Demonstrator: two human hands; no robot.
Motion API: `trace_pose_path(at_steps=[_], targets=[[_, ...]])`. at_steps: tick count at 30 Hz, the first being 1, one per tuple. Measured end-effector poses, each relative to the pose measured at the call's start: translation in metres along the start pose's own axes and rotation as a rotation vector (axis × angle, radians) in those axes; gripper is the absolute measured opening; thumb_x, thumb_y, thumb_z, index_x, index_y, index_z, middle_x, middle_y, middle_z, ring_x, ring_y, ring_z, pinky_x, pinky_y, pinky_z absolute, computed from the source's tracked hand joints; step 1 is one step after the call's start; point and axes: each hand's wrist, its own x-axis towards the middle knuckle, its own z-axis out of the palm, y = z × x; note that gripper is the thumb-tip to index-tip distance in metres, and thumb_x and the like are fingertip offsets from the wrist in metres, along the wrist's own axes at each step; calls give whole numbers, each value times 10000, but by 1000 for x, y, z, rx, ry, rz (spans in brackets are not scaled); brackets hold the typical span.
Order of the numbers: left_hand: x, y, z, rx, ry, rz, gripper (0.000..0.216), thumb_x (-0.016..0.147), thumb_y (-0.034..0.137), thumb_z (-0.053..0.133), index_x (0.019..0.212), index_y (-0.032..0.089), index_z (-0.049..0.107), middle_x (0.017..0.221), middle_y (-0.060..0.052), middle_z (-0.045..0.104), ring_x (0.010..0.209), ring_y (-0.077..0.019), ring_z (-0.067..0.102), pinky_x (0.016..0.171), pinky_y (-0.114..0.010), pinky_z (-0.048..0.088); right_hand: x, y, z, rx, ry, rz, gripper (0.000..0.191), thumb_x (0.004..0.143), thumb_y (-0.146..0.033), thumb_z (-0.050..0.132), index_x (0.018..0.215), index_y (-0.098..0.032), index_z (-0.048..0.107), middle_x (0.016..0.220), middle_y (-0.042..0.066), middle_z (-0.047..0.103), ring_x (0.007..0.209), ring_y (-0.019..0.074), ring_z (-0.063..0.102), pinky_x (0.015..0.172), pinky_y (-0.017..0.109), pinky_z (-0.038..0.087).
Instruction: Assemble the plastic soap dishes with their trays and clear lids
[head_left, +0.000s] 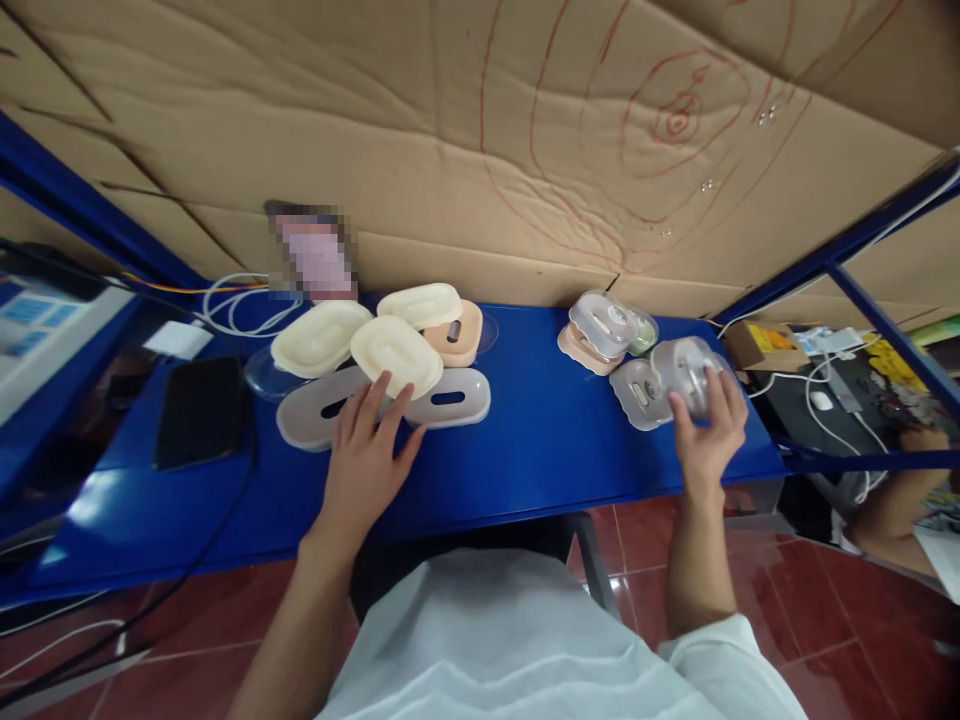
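My left hand [369, 452] lies on the blue table [540, 440] with fingers stretched out. Its fingertips touch a cream oval lid [395, 352] and a grey slotted oval lid [319, 415]. More oval lids lie about it: two cream ones [319, 337] [420, 304], a peach one [459, 335], another grey one [454, 397]. My right hand [709, 425] curls its fingers round a clear plastic piece [684, 370] at the table's right end. Beside it lie a grey piece [637, 392] and a small stack of clear and peach pieces [600, 330].
A black tablet [199, 410] and white cables [240, 305] lie on the table's left side. Cardboard [480, 130] forms the back wall. Blue frame bars [862, 300] stand at right. Another person's arm [896, 510] is at a cluttered desk on the right. Red floor tiles lie below.
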Motion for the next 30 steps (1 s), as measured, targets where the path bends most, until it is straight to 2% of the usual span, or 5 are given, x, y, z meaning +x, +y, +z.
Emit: trace_pose_path(at_steps=[6,10,16,22,30], targets=[[18,-16,4,11,-22,98,224,1062,246,576,1224,179,715,1270,-136,763,1240,-338,694,1050,-503,550,70,51,80,-133,-195,105,689,993,-651,628,1448,-136,685,1526,269,581,1429,385,549,1208,563,413],[19,-10,-4,-17,20,180,166,1049,189,595,1169,161,707,1151,-130,765,1117,-301,709,1016,-466,553,82,41,90,-103,-320,69,615,1051,-595,532,1524,-210,610,1633,236,492,1553,391,422,1234,686,307],[-8,52,-26,-152,-1,294,274,1023,87,623,1243,238,685,1133,-58,777,1091,-225,706,1113,-453,465,16,-54,30,245,-112,-66,480,1112,-385,457,1561,-240,541,1538,172,609,1488,331,532,1227,627,405],[-53,106,7,-289,-194,365,315,1034,61,543,1282,200,680,1131,-79,770,996,-212,706,906,-376,518,-73,-164,14,687,-678,-556,449,1100,-273,500,1542,-312,568,1509,86,665,1405,281,619,1154,530,511],[-56,73,1,-284,-245,239,321,949,60,567,1204,225,670,1380,-127,692,1386,-289,598,1250,-594,347,5,-204,94,548,-735,-602,466,1118,-180,399,1539,-241,588,1565,84,625,1471,247,541,1190,467,435]])
